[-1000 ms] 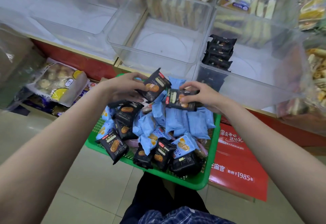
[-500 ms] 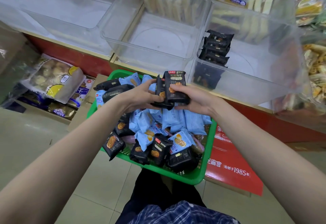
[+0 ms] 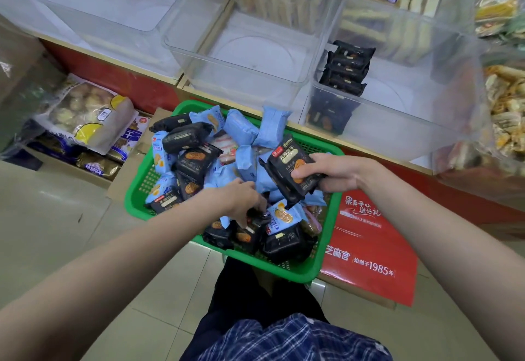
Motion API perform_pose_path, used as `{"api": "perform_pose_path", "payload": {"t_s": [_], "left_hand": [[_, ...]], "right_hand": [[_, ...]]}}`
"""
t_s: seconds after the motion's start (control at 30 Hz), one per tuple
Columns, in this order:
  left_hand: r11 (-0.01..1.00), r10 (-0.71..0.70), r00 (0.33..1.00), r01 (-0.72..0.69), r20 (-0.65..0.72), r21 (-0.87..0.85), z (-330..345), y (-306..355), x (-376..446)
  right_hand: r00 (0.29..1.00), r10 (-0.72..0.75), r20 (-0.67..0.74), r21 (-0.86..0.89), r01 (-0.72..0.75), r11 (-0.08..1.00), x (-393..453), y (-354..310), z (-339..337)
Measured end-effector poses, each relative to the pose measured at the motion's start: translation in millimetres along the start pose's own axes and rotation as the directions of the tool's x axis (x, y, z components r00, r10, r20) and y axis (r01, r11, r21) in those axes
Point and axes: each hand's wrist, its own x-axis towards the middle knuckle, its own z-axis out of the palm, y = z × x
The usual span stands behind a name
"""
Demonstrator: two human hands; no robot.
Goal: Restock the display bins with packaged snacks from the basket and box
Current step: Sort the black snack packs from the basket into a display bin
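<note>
A green basket point(image 3: 326, 250) on the floor holds several black and light blue snack packets. My right hand point(image 3: 332, 173) grips a small stack of black packets point(image 3: 289, 170) just above the basket's right side. My left hand point(image 3: 241, 198) reaches down into the pile and pinches a black packet point(image 3: 260, 216) near the front. A clear display bin point(image 3: 403, 122) at the upper right holds a short row of black packets point(image 3: 345, 68) at its left. The middle clear bin point(image 3: 244, 56) has nothing in it.
A red box point(image 3: 369, 247) lies to the right of the basket. Large bagged snacks point(image 3: 85, 116) sit on cartons at the left. More clear bins line the shelf above, with yellow packaged snacks point(image 3: 505, 99) at the far right. Tiled floor lies in front.
My hands have parted. The right hand kept the stack of black packets and shifted right; the left hand dropped down into the basket onto another black packet.
</note>
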Motion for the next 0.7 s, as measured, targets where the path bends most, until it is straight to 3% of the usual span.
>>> {"api": "perform_pose_path", "payload": {"t_s": [0.1,0.17,0.23,0.27,0.37,0.5,0.57,0.67,0.7], "left_hand": [[0.953,-0.030,1.000,0.029,0.000,-0.301,-39,-16,-15],[0.751,-0.098,0.995,0.083,0.014,-0.655,-72,-26,-31],[0.522,-0.114,0.993,0.072,0.014,-0.850,-101,-29,-41],[0.481,-0.113,0.994,0.051,-0.004,-0.875,-114,-28,-43],[0.481,-0.031,0.995,-0.069,-0.095,-0.874,-152,-10,-38],[0.438,-0.010,0.974,-0.201,-0.228,-0.876,-198,8,-29],[0.351,-0.050,0.958,-0.248,-0.283,-0.903,-220,13,-19],[0.119,-0.179,0.912,-0.353,-0.370,-0.928,-246,18,2],[0.121,-0.236,0.883,-0.388,-0.406,-0.914,-253,18,12]], "right_hand": [[0.994,-0.077,0.073,0.043,0.074,0.996,-14,-3,-1],[0.980,-0.181,0.080,0.138,0.169,0.976,-24,-7,-3],[0.956,-0.283,0.074,0.233,0.260,0.937,-34,-14,-5],[0.941,-0.328,0.083,0.254,0.298,0.920,-39,-19,-7],[0.904,-0.410,0.122,0.250,0.372,0.894,-54,-38,-12],[0.908,-0.417,0.027,0.194,0.405,0.894,-75,-65,-36],[0.896,-0.443,-0.023,0.110,0.442,0.890,-88,-77,-54],[0.867,-0.456,-0.201,0.062,0.475,0.878,-102,-93,-86],[0.849,-0.447,-0.280,0.039,0.476,0.879,-105,-97,-100]]}}
